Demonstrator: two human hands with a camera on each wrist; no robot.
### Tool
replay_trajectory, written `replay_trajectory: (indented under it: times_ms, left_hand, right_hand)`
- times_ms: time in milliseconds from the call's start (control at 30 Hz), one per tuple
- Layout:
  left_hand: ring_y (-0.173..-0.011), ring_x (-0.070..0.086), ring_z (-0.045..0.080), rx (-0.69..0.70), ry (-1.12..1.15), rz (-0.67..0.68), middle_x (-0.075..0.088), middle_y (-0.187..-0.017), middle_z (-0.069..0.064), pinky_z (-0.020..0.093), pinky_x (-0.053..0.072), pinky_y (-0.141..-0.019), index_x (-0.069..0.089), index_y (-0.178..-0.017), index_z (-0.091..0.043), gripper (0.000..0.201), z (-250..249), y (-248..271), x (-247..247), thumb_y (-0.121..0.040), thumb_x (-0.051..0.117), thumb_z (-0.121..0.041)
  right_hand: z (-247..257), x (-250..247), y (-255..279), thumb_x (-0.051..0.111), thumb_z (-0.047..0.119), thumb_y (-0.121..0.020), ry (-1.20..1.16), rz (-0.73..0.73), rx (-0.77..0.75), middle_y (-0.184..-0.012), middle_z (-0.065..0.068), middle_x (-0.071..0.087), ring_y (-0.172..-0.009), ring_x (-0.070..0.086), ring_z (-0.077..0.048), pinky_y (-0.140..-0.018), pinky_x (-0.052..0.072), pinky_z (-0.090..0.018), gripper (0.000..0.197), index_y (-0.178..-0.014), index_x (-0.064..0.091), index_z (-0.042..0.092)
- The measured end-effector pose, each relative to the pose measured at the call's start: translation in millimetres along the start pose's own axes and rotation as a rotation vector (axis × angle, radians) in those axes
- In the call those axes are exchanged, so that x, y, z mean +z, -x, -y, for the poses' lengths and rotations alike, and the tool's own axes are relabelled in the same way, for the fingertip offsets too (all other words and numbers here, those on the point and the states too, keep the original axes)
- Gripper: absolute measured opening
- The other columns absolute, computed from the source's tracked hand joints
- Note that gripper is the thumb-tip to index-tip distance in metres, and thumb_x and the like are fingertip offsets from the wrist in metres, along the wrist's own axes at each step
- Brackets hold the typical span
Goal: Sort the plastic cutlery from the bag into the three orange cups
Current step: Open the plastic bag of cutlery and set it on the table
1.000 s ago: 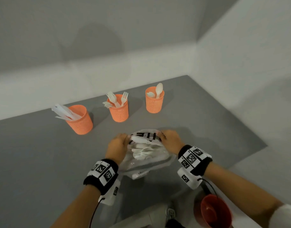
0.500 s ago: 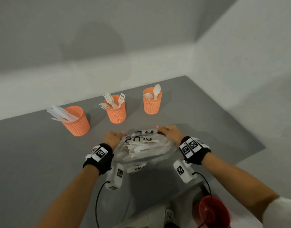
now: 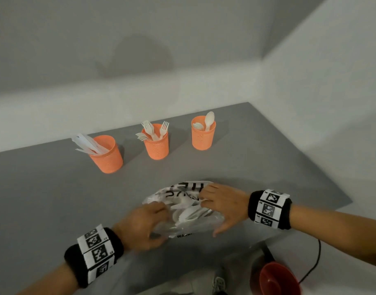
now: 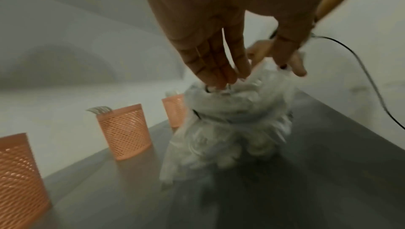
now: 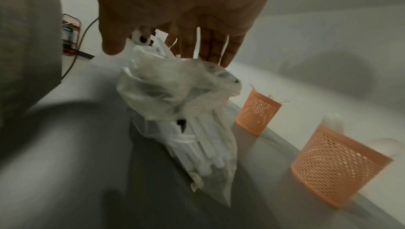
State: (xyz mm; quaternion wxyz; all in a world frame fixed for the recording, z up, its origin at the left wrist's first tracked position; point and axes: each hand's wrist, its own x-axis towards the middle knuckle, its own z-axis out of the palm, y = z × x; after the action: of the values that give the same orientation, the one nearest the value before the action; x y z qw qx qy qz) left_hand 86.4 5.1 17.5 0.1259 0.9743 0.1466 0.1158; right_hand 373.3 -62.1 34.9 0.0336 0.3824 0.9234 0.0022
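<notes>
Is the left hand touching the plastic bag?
Touching. In the left wrist view, the left hand's fingertips pinch the top of the plastic bag. The head view agrees.

Bag (image 3: 182, 211) is looking like thin clear plastic film, crinkled and glossy, black print on it. Cutlery (image 3: 189, 213) inside is showing as smooth matt white plastic. Cups (image 3: 157, 149) are reading as orange perforated mesh, matt. Worktop (image 3: 44, 199) is appearing smooth matt grey. Wristbands (image 3: 270, 208) are looking like black cloth.
</notes>
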Motion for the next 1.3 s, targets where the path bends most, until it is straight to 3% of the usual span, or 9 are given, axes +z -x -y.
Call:
replay_trajectory:
  times_ms: [167,333,433,533,633,833,1033,1133,1300]
  left_hand:
    - [-0.074,0.051,0.0,0.018,-0.084,-0.009,0.043,-0.097,-0.013,0.012,0.045,-0.06,0.046,-0.093,-0.03,0.017,13.8,2.7,19.8,-0.077,0.049,-0.036]
    - [-0.072,0.04,0.004,0.028,-0.164,-0.046,0.055,-0.077,-0.009,0.017,0.043,-0.058,0.043,-0.085,-0.029,0.011,31.3,-10.3,14.3,-0.076,0.047,-0.034]
    - [-0.06,0.048,0.005,0.005,-0.229,-0.055,0.055,-0.064,-0.008,0.016,0.041,-0.049,0.039,-0.083,-0.028,0.016,30.5,-18.4,8.7,-0.07,0.044,-0.036]
    - [-0.043,0.052,0.012,-0.017,-0.28,-0.119,0.054,-0.054,-0.005,0.017,0.037,-0.04,0.036,-0.08,-0.022,0.017,29.8,-28.5,-2.7,-0.073,0.041,-0.035]
    - [-0.041,0.052,0.013,-0.014,-0.32,-0.13,0.056,-0.055,-0.003,0.016,0.037,-0.039,0.039,-0.083,-0.02,0.018,38.8,-34.7,-16.8,-0.08,0.04,-0.038]
    - [-0.038,0.048,0.017,-0.009,-0.407,-0.171,0.054,-0.057,0.001,0.018,0.026,-0.037,0.036,-0.08,-0.016,0.024,43.3,-53.8,-29.3,-0.074,0.058,-0.02]
    - [-0.036,0.049,0.018,-0.115,-0.534,-0.109,0.057,-0.066,0.006,0.021,0.035,-0.031,0.037,-0.081,-0.014,0.067,46.0,-66.6,-9.8,-0.039,0.089,-0.005]
    - [-0.048,0.057,0.017,-0.083,-0.484,-0.138,0.062,-0.07,0.003,0.022,0.042,-0.044,0.04,-0.084,-0.016,0.052,48.5,-59.7,-2.9,-0.051,0.08,-0.01]
    - [-0.064,0.059,0.013,-0.156,-0.333,-0.108,0.06,-0.075,-0.007,0.025,0.039,-0.063,0.05,-0.081,-0.025,0.025,51.1,-36.6,-8.2,-0.084,0.042,-0.048]
  right_hand:
    - [11.8,8.0,-1.5,0.068,0.075,-0.052,0.177,0.011,0.078,-0.108,-0.003,0.068,-0.099,0.063,-0.019,-0.086,0.052,-0.031,0.062,-0.084,0.073,0.022]
    - [15.3,6.7,0.0,0.076,0.063,-0.053,0.196,0.009,0.008,-0.08,0.007,0.064,-0.072,0.056,-0.011,-0.068,0.044,-0.022,0.045,-0.076,0.069,0.025]
    - [6.9,6.2,-1.6,0.073,0.034,-0.065,0.143,0.039,-0.029,-0.073,0.003,0.064,-0.062,0.061,-0.014,-0.06,0.05,-0.019,0.023,-0.078,0.063,0.017]
    - [-5.2,-5.6,-7.6,0.045,0.008,-0.088,-0.042,0.162,0.078,-0.097,-0.02,0.063,-0.087,0.063,-0.032,-0.077,0.052,-0.037,0.022,-0.104,0.056,-0.001]
    - [-13.9,-28.9,-12.2,0.037,0.011,-0.096,-0.096,0.297,0.356,-0.114,-0.023,0.055,-0.101,0.056,-0.034,-0.082,0.041,-0.039,0.031,-0.124,0.041,-0.003]
    - [-35.8,-25.1,-8.0,0.044,0.006,-0.093,-0.251,-0.016,0.554,-0.11,-0.023,0.057,-0.091,0.055,-0.032,-0.074,0.034,-0.027,0.029,-0.12,0.045,-0.005]
    - [-44.7,6.9,-12.6,0.044,0.004,-0.092,-0.158,-0.019,0.602,-0.139,-0.013,0.045,-0.125,0.044,-0.028,-0.105,0.032,-0.034,0.056,-0.145,0.028,0.011]
    - [-43.9,19.6,-1.2,0.052,0.019,-0.087,0.005,-0.033,0.506,-0.121,-0.008,0.059,-0.107,0.059,-0.024,-0.093,0.046,-0.033,0.058,-0.141,0.033,0.009]
    - [-39.9,30.1,12.7,0.016,0.049,-0.097,0.038,-0.1,0.357,-0.116,-0.001,0.065,-0.103,0.061,-0.016,-0.09,0.049,-0.027,0.058,-0.133,0.043,0.012]
